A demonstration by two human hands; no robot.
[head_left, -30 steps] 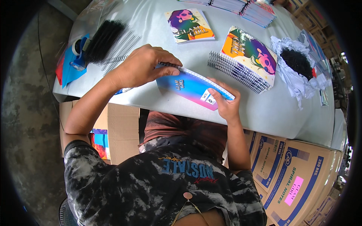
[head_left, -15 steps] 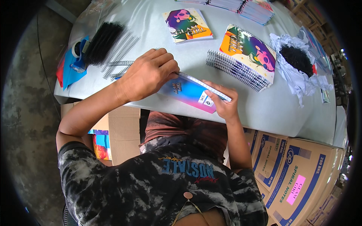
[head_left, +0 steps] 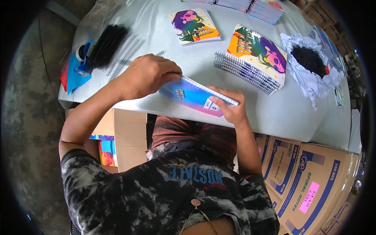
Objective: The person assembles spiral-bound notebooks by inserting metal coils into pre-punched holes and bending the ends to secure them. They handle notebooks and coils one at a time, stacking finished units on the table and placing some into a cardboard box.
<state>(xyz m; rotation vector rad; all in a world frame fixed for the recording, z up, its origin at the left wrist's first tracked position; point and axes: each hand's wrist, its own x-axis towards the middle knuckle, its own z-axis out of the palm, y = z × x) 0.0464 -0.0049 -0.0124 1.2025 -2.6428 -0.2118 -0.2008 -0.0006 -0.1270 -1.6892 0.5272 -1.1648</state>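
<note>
A notebook (head_left: 192, 98) with a blue-to-pink cover is tilted above the table's near edge, its white page edge facing up. My right hand (head_left: 233, 106) grips its right end, thumb on the cover and fingers behind. At its upper left corner, my left hand (head_left: 150, 76) is closed, fingers curled down; what they pinch is hidden. Just beyond those knuckles the end of a wire coil (head_left: 159, 53) shows. Loose silver wire coils (head_left: 124, 55) lie left of that hand, next to a bunch of black coils (head_left: 109, 45).
Ahead lies an illustrated notebook (head_left: 194, 27). A stack of spiral-bound notebooks (head_left: 256, 58) stands to the right, near crumpled paper (head_left: 303, 74) holding a black tangle. A tape dispenser (head_left: 82, 60) sits at left. Cartons (head_left: 305, 188) stand below right; an open box (head_left: 131, 137) is below left.
Both hands and the notebook have shifted slightly left. My left hand has turned a little, and a coil that showed beside its wrist is now out of sight.
</note>
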